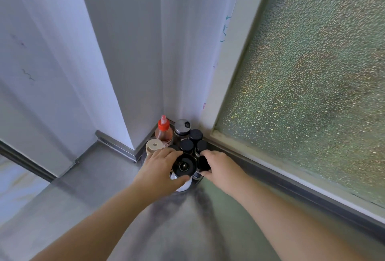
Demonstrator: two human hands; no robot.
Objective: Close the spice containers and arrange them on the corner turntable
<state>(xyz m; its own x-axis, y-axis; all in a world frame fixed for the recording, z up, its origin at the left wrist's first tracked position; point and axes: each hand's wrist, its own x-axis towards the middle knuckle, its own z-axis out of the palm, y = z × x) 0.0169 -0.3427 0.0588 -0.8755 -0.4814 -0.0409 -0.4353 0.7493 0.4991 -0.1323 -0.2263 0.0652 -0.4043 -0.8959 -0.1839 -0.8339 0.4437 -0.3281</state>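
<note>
The pepper grinder point(183, 167), a tall bottle with a black top and a metal knob at its centre, stands upright at the near edge of the cluster in the corner, and our left hand point(160, 167) is wrapped around its left side, thumb across the front of its white body, fingers curled behind. Just to its right, touching or nearly so, a black-capped spice jar point(203, 163) sits in our right hand point(220, 167), which pinches it from the right with the thumb low and the fingers over the far side of the cap. Both containers have their long axes vertical, so each hand comes at its own from the outside, the two lying between our hands. Behind them stand more black-capped jars point(187, 145), a shaker with a metal flip lid point(182, 125), a red-capped sauce bottle point(163, 130) and a beige-lidded jar point(154, 145). The turntable point(199, 180) itself is mostly hidden; we see only a dark sliver of rim under the right jar. We judge the caps in view are on, and what remains is seating these two front containers.
</note>
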